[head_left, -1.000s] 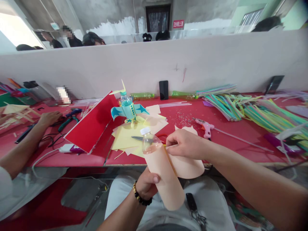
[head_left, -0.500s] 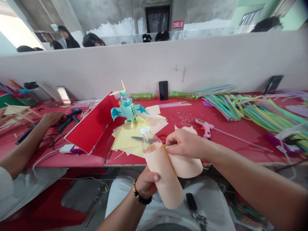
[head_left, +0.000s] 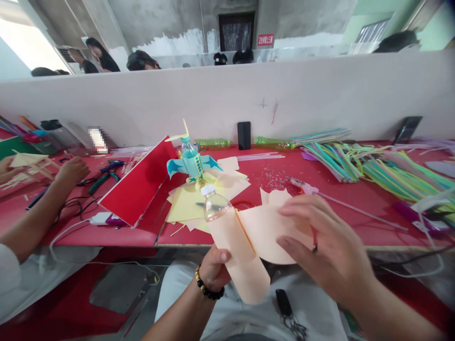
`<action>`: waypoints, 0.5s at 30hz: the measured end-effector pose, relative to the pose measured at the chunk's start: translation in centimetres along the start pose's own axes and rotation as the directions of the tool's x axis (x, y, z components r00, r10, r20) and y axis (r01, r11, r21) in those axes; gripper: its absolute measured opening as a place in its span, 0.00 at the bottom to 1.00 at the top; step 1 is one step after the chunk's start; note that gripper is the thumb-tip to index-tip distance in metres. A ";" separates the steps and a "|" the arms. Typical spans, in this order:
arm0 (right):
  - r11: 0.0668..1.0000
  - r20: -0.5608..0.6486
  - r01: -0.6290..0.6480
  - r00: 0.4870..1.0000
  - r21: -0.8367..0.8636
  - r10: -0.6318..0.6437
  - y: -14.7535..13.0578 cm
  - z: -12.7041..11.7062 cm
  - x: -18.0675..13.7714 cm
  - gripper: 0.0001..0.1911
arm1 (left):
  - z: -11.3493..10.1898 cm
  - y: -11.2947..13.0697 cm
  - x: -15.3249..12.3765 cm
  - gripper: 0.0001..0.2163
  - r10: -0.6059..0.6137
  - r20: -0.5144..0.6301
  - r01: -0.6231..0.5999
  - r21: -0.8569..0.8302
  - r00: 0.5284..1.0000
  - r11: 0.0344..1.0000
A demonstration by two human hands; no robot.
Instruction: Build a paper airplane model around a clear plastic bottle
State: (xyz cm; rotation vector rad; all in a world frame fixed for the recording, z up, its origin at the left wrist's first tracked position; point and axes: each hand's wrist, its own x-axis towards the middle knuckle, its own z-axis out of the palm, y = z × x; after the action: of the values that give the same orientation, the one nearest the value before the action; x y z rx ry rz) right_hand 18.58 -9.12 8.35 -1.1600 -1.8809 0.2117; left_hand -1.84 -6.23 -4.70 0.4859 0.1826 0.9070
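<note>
Hidden: the lower part of a clear plastic bottle [head_left: 215, 206] is covered by a curved peach paper sheet [head_left: 245, 251].
Blurred: the right hand [head_left: 327, 246] is smeared by motion, and a small red item [head_left: 314, 239] at its fingers cannot be identified.
Cut off: a co-worker's hand [head_left: 5, 166] is cut by the left edge.

Red tabletop [head_left: 341, 189], piled toward the back with bundled striped drinking straws [head_left: 359, 166], and lined with green plastic bottles [head_left: 273, 143] laid on their sides beside an upright black phone [head_left: 243, 135]. Nearer, a pink hot glue gun [head_left: 304, 188] lying among tiny scattered scraps, overlapping yellow paper sheets [head_left: 188, 203] spread flat, and a red board [head_left: 137, 182] propped at a tilt beside green-handled pliers [head_left: 103, 183].
</note>
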 end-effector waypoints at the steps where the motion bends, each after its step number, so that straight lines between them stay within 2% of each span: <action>1: 0.999 -0.101 0.033 0.994 -0.020 -0.035 0.1 -0.3 -1.6 0.17 | 0.0 0.1 0.1 0.26 0.011 -0.001 -0.011 -0.001 1.000 1.000; 3: 0.990 -0.209 0.097 0.971 -0.101 -0.117 0.6 -0.4 -4.7 0.21 | 0.1 0.1 0.2 0.30 0.022 -0.002 -0.022 0.000 1.000 1.000; 4: 0.988 -0.211 0.113 0.968 -0.108 -0.134 1.1 -0.1 -5.9 0.19 | 0.1 0.2 0.3 0.31 0.025 -0.003 -0.025 0.001 1.000 1.000; 6: 0.996 -0.021 0.079 0.997 -0.047 -0.080 2.1 1.0 -7.6 0.22 | 0.2 0.1 0.5 0.32 0.029 -0.015 -0.029 0.011 0.999 1.000; 8: 0.999 0.087 -0.028 0.996 -0.032 0.031 2.8 2.7 -8.3 0.34 | 0.3 -0.1 0.8 0.31 0.029 -0.042 -0.028 0.026 0.999 0.999; 10: 0.989 0.132 -0.148 0.981 0.028 0.143 3.2 4.5 -8.3 0.44 | 0.3 -0.5 1.0 0.30 0.033 -0.064 -0.031 0.043 0.997 0.999; 12: 0.960 0.177 -0.260 0.954 0.102 0.240 3.1 6.0 -8.0 0.49 | 0.3 -0.9 1.2 0.29 0.036 -0.085 -0.031 0.059 0.996 0.998; 15: 0.908 0.195 -0.378 0.918 0.178 0.344 2.6 7.4 -7.6 0.48 | 0.3 -1.3 1.3 0.30 0.044 -0.125 -0.033 0.086 0.991 0.996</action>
State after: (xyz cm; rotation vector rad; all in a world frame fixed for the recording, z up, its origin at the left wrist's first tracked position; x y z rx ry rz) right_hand 15.89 -11.56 -2.01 -1.3680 -1.7114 0.7162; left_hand 0.00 -5.99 -4.99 0.5116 0.3288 0.9714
